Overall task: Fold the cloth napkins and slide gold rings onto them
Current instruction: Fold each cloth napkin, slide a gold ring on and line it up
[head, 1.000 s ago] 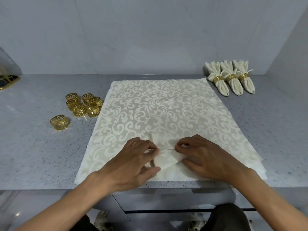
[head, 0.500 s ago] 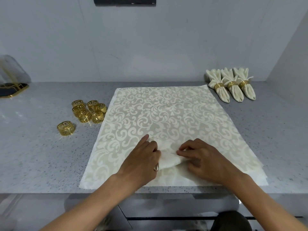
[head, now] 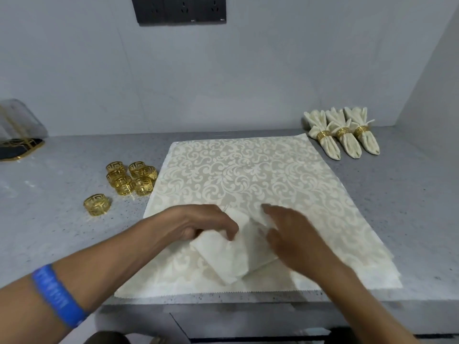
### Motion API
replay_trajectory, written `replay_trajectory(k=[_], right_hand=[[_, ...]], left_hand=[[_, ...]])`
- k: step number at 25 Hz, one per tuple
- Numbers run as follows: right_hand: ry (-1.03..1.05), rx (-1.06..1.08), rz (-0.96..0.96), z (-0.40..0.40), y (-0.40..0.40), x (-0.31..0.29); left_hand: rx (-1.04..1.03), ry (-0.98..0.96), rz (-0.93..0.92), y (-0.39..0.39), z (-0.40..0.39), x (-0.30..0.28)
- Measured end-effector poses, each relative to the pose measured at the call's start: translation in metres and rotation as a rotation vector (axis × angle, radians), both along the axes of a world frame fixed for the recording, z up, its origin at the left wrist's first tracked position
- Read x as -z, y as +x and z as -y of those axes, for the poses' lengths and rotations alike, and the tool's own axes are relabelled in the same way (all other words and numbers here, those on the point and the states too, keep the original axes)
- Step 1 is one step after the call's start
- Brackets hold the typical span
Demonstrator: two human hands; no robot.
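While your left hand (head: 211,224) curls its fingers over the upper left end of the napkin (head: 231,252), your right hand (head: 293,237) lies flatter along the napkin's right side, fingers mostly straight and pressing the cloth rather than pinching it. The napkin sits on the patterned mat (head: 248,175), near the front edge of the worktop (head: 62,232), directly between your two hands. It is partly folded, and its long axis runs from upper left, under your left hand, down toward the front edge.

That axis is what the coming move turns on, as I judge it: the free lower end points toward you, so a ring would have to come on from that end or from the gathered end your left grip holds. The loose rings (head: 131,177) lie in a cluster by the mat's left edge, with a single ring (head: 97,204) nearer the front, all on your left hand's side and well apart from your right. Your left hand is the nearer one to fetch a ring.

Three ringed napkins (head: 342,135) lie at the back right corner.
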State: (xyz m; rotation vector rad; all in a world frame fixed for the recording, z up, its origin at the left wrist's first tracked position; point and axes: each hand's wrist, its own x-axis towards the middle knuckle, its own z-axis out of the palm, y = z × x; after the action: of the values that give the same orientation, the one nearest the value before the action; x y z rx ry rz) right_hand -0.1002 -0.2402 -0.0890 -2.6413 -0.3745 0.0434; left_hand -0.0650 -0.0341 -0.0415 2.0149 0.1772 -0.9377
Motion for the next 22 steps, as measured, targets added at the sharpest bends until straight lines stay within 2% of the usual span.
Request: replay_trajectory(k=[3, 5, 6, 7, 8, 9, 10, 12, 13, 16, 19, 22], right_hand=[[-0.098, -0.112, 0.013, -0.014, -0.011, 0.036], [-0.159, -0.085, 0.018, -0.015, -0.008, 0.043], [-0.183, -0.059, 0.035, -0.016, -0.007, 0.044], [-0.194, -0.049, 0.064, -0.017, -0.007, 0.044], [-0.215, -0.06, 0.083, -0.019, -0.008, 0.046], [-0.247, -0.085, 0.092, -0.021, -0.009, 0.049], [-0.267, -0.104, 0.099, -0.02, -0.01, 0.05], [-0.277, -0.062, 0.086, -0.006, -0.011, 0.05], [-0.284, -0.011, 0.052, 0.005, -0.012, 0.049], [-0.305, 0.039, 0.038, 0.032, -0.016, 0.045], [-0.299, -0.164, 0.22, 0.028, -0.019, 0.037], [-0.196, -0.332, 0.315, 0.024, -0.016, 0.035]], left_hand=[[0.005, -0.01, -0.019, 0.013, -0.009, 0.017], [0.073, 0.107, 0.127, 0.014, -0.014, 0.019], [0.164, 0.307, 0.32, 0.011, -0.013, 0.021], [0.267, 0.58, 0.618, 0.001, -0.005, 0.025], [0.376, 0.739, 0.913, -0.012, 0.007, 0.032], [0.481, 0.713, 1.098, -0.025, 0.016, 0.043], [0.572, 0.619, 1.116, -0.035, 0.021, 0.058], [0.612, 0.508, 0.975, -0.042, 0.014, 0.079], [0.607, 0.494, 0.925, -0.039, 0.006, 0.087], [0.601, 0.503, 0.939, -0.034, -0.011, 0.097], [0.604, 0.488, 0.954, -0.036, -0.005, 0.097], [0.592, 0.475, 0.949, -0.036, -0.007, 0.095]])
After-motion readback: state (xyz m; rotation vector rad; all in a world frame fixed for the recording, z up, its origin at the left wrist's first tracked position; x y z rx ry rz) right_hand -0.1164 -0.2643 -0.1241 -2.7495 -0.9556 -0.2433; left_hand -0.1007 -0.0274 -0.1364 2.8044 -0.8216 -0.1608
